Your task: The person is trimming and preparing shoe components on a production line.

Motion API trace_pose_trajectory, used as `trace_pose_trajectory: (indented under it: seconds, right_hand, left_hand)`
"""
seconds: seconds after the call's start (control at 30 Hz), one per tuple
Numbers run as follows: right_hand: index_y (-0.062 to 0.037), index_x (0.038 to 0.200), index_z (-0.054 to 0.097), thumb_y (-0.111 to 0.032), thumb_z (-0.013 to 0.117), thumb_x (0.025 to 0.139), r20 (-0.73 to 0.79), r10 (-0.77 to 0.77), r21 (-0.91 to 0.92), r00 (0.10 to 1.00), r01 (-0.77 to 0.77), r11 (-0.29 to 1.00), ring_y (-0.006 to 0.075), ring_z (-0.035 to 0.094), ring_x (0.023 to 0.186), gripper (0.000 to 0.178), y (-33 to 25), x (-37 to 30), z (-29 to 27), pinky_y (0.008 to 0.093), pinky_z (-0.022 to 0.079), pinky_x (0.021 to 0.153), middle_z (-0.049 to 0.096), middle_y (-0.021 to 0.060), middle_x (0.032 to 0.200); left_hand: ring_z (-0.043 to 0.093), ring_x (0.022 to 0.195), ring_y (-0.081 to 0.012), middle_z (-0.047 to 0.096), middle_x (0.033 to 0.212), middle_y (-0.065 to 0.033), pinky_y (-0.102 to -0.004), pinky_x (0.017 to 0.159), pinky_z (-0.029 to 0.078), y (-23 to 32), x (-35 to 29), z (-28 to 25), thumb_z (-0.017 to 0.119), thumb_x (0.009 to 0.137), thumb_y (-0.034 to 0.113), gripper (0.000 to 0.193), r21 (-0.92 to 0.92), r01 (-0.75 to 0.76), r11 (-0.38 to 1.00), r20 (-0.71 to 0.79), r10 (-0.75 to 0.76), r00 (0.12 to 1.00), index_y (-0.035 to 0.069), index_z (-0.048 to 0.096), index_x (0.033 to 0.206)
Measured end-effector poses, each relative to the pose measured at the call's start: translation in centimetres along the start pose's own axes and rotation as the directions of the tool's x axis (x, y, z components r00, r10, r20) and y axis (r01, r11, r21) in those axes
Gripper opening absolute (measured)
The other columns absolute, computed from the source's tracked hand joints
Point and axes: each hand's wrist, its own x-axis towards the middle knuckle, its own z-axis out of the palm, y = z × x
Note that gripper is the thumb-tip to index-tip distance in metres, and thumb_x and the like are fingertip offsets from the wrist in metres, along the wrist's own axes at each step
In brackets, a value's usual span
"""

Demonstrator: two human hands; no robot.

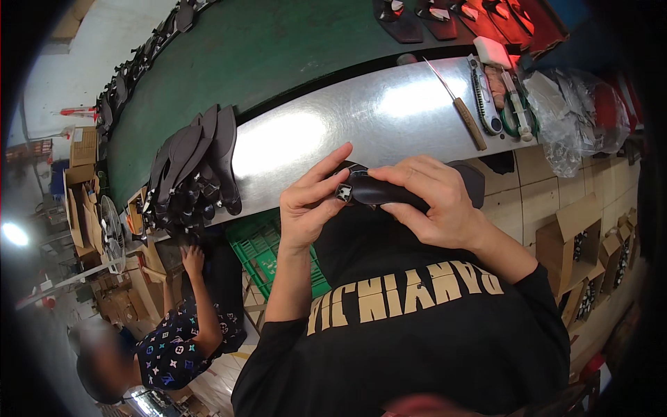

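Both my hands hold a dark, glossy shoe sole with a heel [375, 192] in front of my chest, near the edge of the metal bench. My left hand [306, 205] pinches the heel end, where a small square opening with a light inside faces up. Its index finger is stretched away from the piece. Thumb and fingers of my right hand [438, 201] close around the middle of the sole. Beyond that hand the sole's flat front end [471, 182] sticks out to the right. The palms hide part of the underside.
A pile of dark heeled soles [191, 163] lies at the bench's left end. On the metal bench [278, 149] at right are an awl [469, 121], a cutter knife [484, 97], a syringe [515, 104] and plastic bags [566, 111]. A co-worker [180, 340] reaches toward the pile. A green crate [267, 257] stands below.
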Motion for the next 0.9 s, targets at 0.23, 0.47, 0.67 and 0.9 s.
trace_pose_trajectory:
  seconds: [0.23,0.47,0.67,0.9]
  right_hand:
    - [-0.0024,0.110,0.064,-0.002,0.071,0.071,-0.039,-0.048,-0.097,0.998,0.044,0.994,0.0279,0.063,0.079,0.039,-0.4,-0.2,0.5,0.0348,0.050,0.069,0.065,0.0110,0.089]
    - [-0.0025,0.112,0.060,-0.005,0.070,0.072,0.015,-0.024,-0.097,1.000,0.025,0.995,0.0299,0.059,0.077,0.041,-0.4,-0.3,0.8,0.0383,0.048,0.069,0.060,0.0107,0.087]
    - [-0.0010,0.107,0.062,-0.005,0.064,0.079,-0.070,0.116,0.084,0.991,-0.110,0.990,0.0259,0.061,0.077,0.028,1.0,-0.6,2.0,0.0339,0.048,0.071,0.062,0.0112,0.088]
    - [-0.0027,0.092,0.066,0.000,0.064,0.076,-0.006,0.081,-0.041,0.997,-0.081,0.996,0.0270,0.060,0.074,0.016,1.0,-0.8,2.6,0.0346,0.047,0.067,0.060,0.0104,0.083]
  left_hand:
    - [0.055,0.120,-0.0274,0.045,0.139,-0.0290,-0.0275,0.089,0.050,0.7,0.0,0.3,0.056,0.073,-0.015,0.045,0.143,-0.030,0.989,0.057,0.022,0.998,-0.005,0.064,0.116]
    - [0.058,0.116,-0.0228,0.046,0.139,-0.0251,-0.0274,0.086,0.052,0.5,-0.2,0.5,0.055,0.077,-0.015,0.043,0.238,-0.003,0.971,0.087,-0.018,0.996,-0.003,0.064,0.118]
    - [0.055,0.119,-0.0235,0.046,0.142,-0.0161,-0.0285,0.083,0.057,0.8,-0.5,1.9,0.044,0.088,-0.009,0.044,-0.014,0.347,0.938,-0.103,-0.347,0.932,0.001,0.055,0.130]
    - [0.054,0.120,-0.0239,0.046,0.142,-0.0154,-0.0300,0.081,0.059,0.0,-1.1,2.3,0.041,0.089,-0.009,0.044,-0.007,0.381,0.924,-0.159,-0.378,0.912,0.000,0.054,0.131]
